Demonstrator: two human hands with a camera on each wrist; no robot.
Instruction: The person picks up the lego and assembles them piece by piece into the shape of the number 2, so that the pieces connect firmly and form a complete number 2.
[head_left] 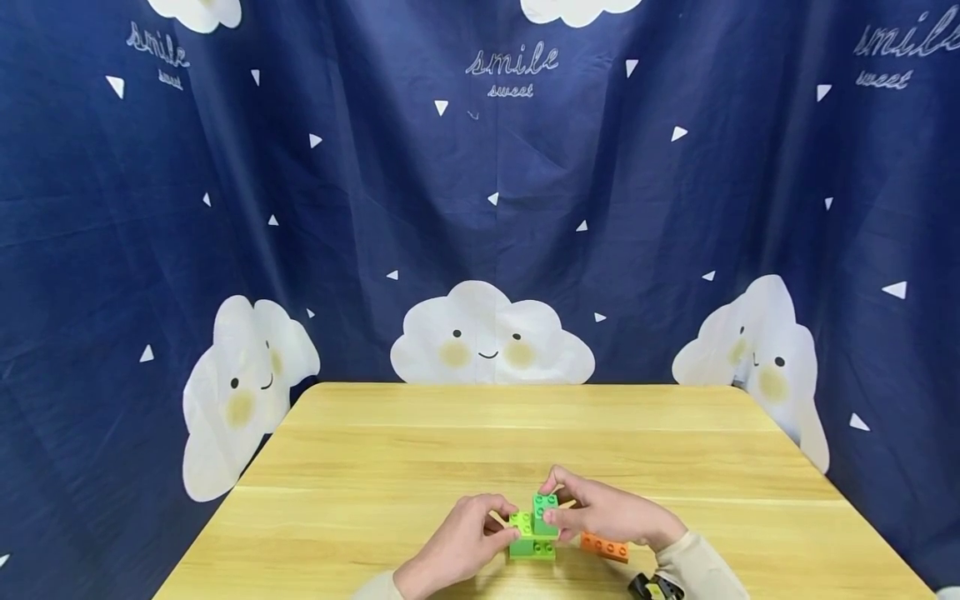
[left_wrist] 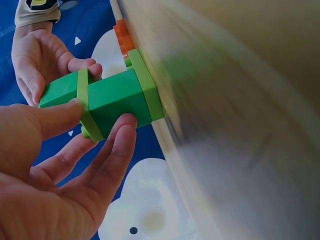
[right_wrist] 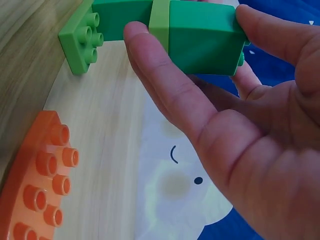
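A stack of toy building bricks stands near the front of the table. At its base is a light green plate with studs showing at one end. On that sits a dark green brick, then a second light green plate. Another dark green brick tops the stack on the right. My left hand holds the stack from the left, thumb at the upper plate and fingers around the lower brick. From the right, my right hand grips the top brick between thumb and fingers.
An orange studded brick lies on the wooden table, just right of the stack and below the right hand. A dark blue curtain with white clouds hangs behind the table and at both sides.
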